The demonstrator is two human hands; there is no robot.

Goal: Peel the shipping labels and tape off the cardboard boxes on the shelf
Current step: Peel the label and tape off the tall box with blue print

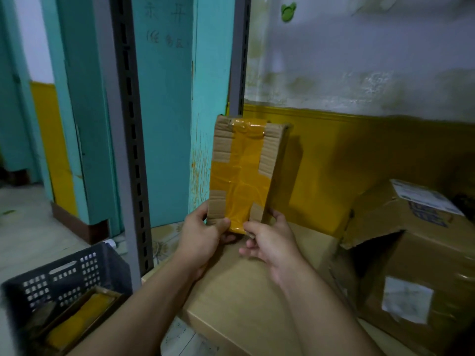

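A large, pale flat cardboard box (257, 304) is seen lying on the shelf at the bottom centre. To its right a crumpled brown cardboard box (416, 255) is set, torn open at one side, with a white printed label (426, 199) on its top and a square white label (407, 299) on its front. At the lower left, beside a grey slotted metal upright (128, 124), a dark slotted plastic crate (64, 276) is seen low down. Above the pale box, a small flat cardboard box (222, 155) is held upright, crossed by broad strips of glossy yellow-orange tape (246, 170). Its lower left corner is gripped by the left hand (203, 235), thumb on the front face. Its lower right corner is gripped by the right hand (272, 242), fingers curled behind the edge and thumb tip laid at the tape's bottom end; whether the tape itself is pinched cannot be told.
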